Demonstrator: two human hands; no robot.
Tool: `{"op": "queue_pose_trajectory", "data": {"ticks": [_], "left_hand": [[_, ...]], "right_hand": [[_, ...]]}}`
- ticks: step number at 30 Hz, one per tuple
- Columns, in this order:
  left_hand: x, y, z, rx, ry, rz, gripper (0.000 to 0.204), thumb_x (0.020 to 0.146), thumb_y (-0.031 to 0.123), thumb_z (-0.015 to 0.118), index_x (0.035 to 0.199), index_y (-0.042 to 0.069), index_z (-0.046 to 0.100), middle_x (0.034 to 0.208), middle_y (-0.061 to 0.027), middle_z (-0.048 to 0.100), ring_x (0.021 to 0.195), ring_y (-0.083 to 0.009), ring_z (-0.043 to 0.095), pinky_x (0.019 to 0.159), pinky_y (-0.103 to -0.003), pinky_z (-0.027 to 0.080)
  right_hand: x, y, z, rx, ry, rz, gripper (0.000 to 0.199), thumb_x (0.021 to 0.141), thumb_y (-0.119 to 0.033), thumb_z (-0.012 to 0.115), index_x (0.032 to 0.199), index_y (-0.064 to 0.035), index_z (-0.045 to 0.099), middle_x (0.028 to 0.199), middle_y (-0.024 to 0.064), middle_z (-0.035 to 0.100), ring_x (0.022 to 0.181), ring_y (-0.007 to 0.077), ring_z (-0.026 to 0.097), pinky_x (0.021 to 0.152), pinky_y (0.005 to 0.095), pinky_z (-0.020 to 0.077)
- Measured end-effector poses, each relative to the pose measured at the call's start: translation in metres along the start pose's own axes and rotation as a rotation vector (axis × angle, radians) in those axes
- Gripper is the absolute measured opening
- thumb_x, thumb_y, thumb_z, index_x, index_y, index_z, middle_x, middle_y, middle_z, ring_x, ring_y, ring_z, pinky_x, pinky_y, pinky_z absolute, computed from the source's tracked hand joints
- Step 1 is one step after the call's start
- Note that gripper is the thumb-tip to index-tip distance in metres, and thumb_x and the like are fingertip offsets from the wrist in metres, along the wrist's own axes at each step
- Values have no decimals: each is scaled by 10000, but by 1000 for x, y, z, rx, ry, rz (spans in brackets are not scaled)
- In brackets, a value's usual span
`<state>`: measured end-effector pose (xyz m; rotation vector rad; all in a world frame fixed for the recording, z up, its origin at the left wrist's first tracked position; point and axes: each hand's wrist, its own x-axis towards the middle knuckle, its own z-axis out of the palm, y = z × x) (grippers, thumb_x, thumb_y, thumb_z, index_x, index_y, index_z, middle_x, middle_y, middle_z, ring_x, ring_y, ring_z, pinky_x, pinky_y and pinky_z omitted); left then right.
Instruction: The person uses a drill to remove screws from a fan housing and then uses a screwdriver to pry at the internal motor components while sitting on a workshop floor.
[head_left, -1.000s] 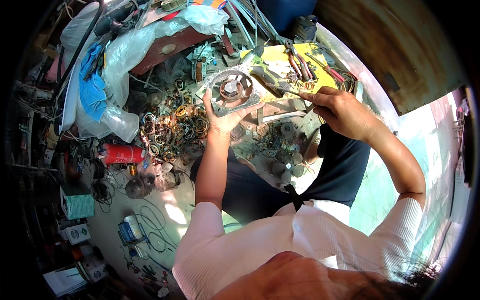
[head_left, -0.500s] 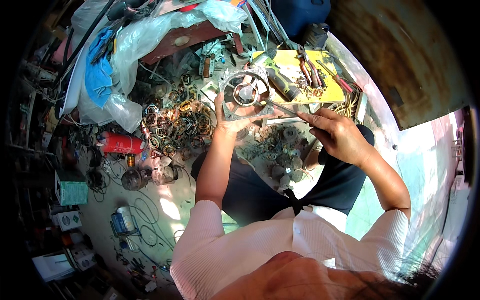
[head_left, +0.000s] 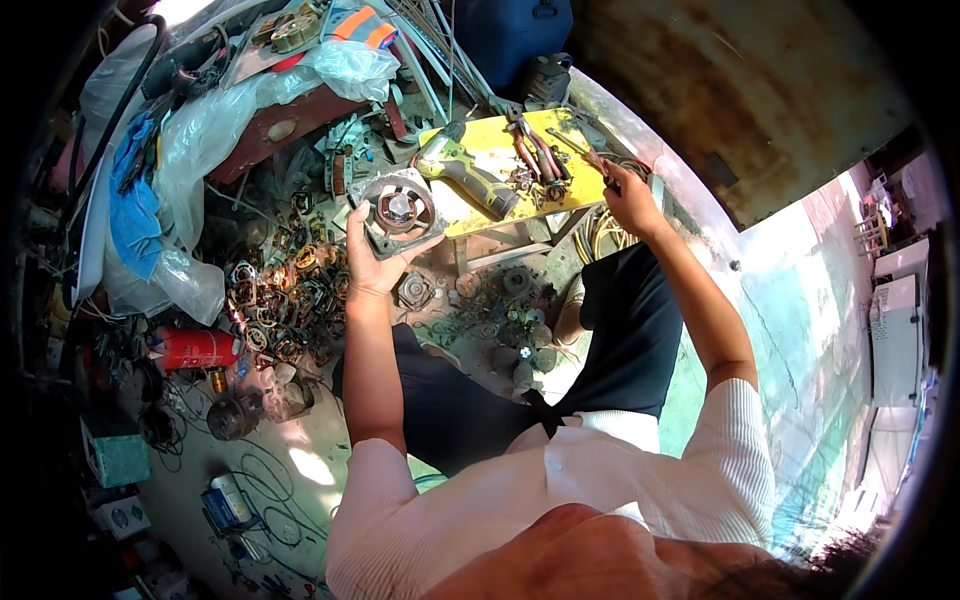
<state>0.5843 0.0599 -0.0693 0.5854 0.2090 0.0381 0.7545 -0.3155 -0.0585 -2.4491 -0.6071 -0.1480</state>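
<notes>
My left hand holds up a square grey metal motor housing with a round hub in its middle, gripped from below. My right hand is stretched out to the right end of a small yellow table and is closed on a thin metal tool that points back over the tabletop. On the table lie a yellow-green power drill, red-handled pliers and small loose parts. The two hands are well apart.
A heap of copper-wound coils and rings covers the ground at left, beside a red cylinder. Clear plastic bags and blue cloth pile up at far left. Gear-like parts lie between my knees. A rusty wall stands behind the table.
My right hand with the thin tool has moved away from the housing, up and right to the yellow table's end. My left hand still holds the housing, now shown lower left.
</notes>
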Motion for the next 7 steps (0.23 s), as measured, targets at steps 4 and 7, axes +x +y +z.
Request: {"op": "queue_pose_trajectory", "data": {"ticks": [4,7], "left_hand": [[4,0,-7,75,174,-1,556,889,465,552,1325,121,538,1343,-139,561,1244,-405,536,1010,-688,427],[10,3,-26,78,187,4,467,894,454,547,1260,167,582,1295,-106,579,1200,-390,550,983,-698,433]], "right_hand": [[35,40,56,-12,74,-46,452,828,-41,590,1278,-22,624,1198,282,627,1139,434,601,999,446,475],[56,39,80,-95,-3,13,541,823,-109,657,1353,-31,581,1349,277,565,1241,400,564,1079,427,426]]}}
